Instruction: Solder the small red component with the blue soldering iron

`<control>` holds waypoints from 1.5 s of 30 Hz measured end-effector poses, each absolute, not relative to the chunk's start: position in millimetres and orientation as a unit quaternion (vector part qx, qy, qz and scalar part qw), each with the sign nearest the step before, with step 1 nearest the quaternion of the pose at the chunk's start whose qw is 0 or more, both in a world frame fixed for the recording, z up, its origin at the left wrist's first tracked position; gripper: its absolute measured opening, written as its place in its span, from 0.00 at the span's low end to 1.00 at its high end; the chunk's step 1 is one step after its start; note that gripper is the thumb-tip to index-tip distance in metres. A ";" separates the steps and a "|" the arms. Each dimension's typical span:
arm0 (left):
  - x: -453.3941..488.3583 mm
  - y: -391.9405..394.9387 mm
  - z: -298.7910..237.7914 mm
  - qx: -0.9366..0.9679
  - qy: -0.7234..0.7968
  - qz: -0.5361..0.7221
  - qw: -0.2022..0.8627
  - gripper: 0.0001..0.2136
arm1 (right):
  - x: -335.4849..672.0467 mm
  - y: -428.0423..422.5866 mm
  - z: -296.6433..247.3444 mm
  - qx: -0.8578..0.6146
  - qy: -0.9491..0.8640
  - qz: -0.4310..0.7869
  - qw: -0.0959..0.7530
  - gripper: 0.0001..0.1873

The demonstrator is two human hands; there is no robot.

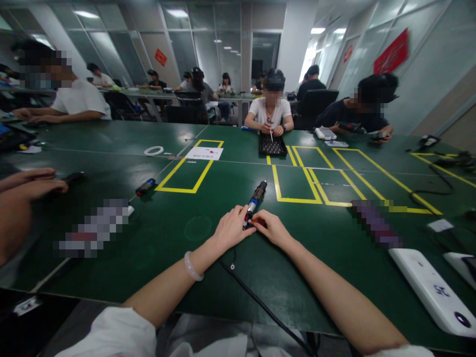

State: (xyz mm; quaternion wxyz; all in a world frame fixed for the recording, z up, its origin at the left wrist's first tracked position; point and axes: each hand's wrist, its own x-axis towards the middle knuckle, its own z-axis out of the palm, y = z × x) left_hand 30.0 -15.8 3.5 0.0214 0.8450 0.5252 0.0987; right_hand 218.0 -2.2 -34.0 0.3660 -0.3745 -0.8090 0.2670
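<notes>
An electric screwdriver (pixel 256 199) with its casing off lies on the green table, its bit pointing away from me. Its blue and silver motor section and some red parts at the rear are exposed. My left hand (pixel 231 227) is closed around the rear of the screwdriver from the left. At that same end, my right hand (pixel 273 227) pinches thumb and fingertips together beside the red parts; what is between them is too small to make out. A black cable (pixel 256 298) runs from under my hands over the table's near edge. A small ring terminal (pixel 232 267) lies beside it.
Yellow tape outlines (pixel 297 200) mark the table ahead. A blue and black motor part (pixel 145 187) and a white ring (pixel 153 150) lie left. Another person's hands (pixel 33 186) are at far left. Opposite, a person works over a black tray (pixel 273 147). A white device (pixel 427 290) lies right.
</notes>
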 end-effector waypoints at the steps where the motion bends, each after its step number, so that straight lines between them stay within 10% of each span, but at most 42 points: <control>1: 30.0 -15.8 3.2 0.845 0.525 0.102 0.021 0.30 | 218.3 -1.4 -34.6 -0.378 -0.804 0.272 0.369 0.03; 45: -210.9 80.0 -6.2 0.607 0.791 0.074 -0.026 0.31 | 224.4 -4.7 -30.6 -0.429 -0.769 0.305 0.363 0.08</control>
